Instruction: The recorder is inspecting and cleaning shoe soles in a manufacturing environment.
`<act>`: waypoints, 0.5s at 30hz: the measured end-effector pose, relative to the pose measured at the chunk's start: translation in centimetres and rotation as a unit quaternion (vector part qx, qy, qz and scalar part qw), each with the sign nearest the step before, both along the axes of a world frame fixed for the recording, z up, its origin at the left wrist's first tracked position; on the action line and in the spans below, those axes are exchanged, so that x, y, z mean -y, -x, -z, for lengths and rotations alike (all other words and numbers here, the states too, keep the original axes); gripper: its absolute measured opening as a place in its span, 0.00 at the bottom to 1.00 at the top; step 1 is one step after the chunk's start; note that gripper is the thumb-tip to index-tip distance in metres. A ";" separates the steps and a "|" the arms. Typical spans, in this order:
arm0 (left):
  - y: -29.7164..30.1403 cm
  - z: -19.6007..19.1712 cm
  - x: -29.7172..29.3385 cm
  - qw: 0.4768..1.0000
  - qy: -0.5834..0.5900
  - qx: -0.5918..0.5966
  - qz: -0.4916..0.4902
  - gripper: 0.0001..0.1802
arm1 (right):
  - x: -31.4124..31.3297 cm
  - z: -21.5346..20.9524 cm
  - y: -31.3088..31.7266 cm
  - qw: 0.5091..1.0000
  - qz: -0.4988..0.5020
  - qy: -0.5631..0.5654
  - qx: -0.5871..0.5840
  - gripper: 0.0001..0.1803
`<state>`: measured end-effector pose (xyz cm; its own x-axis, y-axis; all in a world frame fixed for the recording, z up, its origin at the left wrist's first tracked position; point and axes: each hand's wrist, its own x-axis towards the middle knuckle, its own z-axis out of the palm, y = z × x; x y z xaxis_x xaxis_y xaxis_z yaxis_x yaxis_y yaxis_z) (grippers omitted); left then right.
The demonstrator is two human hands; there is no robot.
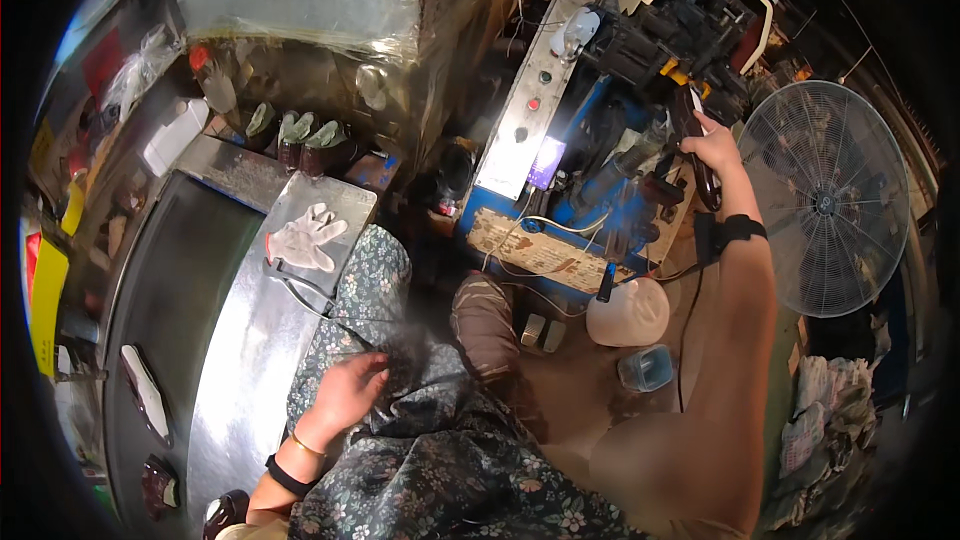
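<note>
My right hand (712,147) reaches out at the upper right, with its fingers closed around a shiny dark brown shoe (706,180). The shoe is held upright beside the black clamping parts of a machine (625,45). My left hand (350,390) lies over my lap against a dark flowered apron (450,450). Its fingers are loosely bent and a little apart, and I see nothing in them. A white work glove (308,238) rests on the metal ledge beyond it.
At left, a dark conveyor belt (190,270) carries a shoe with a pale sole (146,395) and a brown shoe (160,487). Several shoes (310,140) stand by the metal housing. A large fan (823,202) is at right. Below the machine sit a white jug (627,313) and a clear container (646,369).
</note>
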<state>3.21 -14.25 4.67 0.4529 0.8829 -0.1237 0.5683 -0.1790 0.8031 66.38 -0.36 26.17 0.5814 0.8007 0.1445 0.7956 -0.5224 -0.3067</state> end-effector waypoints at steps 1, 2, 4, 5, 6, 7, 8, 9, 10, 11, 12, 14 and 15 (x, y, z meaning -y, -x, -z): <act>0.1 0.0 0.0 1.000 -0.013 -0.006 -0.006 0.15 | 0.2 0.0 -0.2 0.999 -0.027 -0.021 -0.036 0.48; 0.1 0.1 0.1 0.999 -0.025 -0.028 -0.013 0.14 | 0.3 0.2 -0.3 0.995 -0.035 -0.045 -0.077 0.47; 0.1 0.3 0.0 0.999 -0.030 -0.031 -0.025 0.14 | 0.2 0.4 -0.3 0.995 -0.044 -0.028 -0.080 0.47; 0.0 0.5 -0.1 0.999 -0.022 -0.030 -0.025 0.14 | 0.1 0.5 -0.3 0.996 -0.035 -0.046 -0.073 0.47; -0.1 0.6 -0.2 0.999 -0.036 -0.025 -0.017 0.14 | 0.0 0.7 -0.2 0.995 0.002 -0.082 -0.057 0.47; -0.2 0.7 -0.3 0.999 -0.028 -0.030 -0.028 0.14 | -0.1 0.8 -0.2 0.994 0.010 -0.076 -0.074 0.47; -0.3 0.7 -0.3 0.999 -0.035 -0.022 -0.013 0.13 | -0.1 1.1 0.0 0.996 0.010 -0.071 -0.050 0.46; -0.4 0.8 -0.4 0.998 -0.059 -0.005 0.006 0.13 | 0.0 1.1 0.1 0.995 0.020 -0.094 -0.023 0.46; -0.5 0.7 -0.5 0.999 -0.039 -0.021 0.001 0.13 | 0.1 1.4 0.2 0.997 0.002 -0.065 -0.042 0.46; -0.5 0.7 -0.5 0.999 -0.042 -0.020 0.002 0.13 | 0.3 1.5 0.3 0.996 0.003 -0.086 -0.038 0.46; -0.6 0.8 -0.6 0.999 -0.042 -0.028 0.003 0.14 | 0.4 1.7 0.3 0.994 -0.025 -0.083 -0.073 0.46; -0.5 0.9 -0.7 0.999 -0.046 -0.023 0.005 0.13 | 0.8 2.2 0.2 0.998 0.007 -0.053 -0.043 0.45; -0.4 1.0 -0.7 0.999 -0.048 -0.023 -0.005 0.13 | 1.0 2.5 0.2 0.996 0.008 -0.085 -0.019 0.45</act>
<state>3.56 -13.58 3.62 0.4407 0.8957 -0.0589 0.6057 -0.2483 0.7559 66.23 -1.31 23.64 0.6012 0.7575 0.2545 0.7740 -0.4727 -0.4214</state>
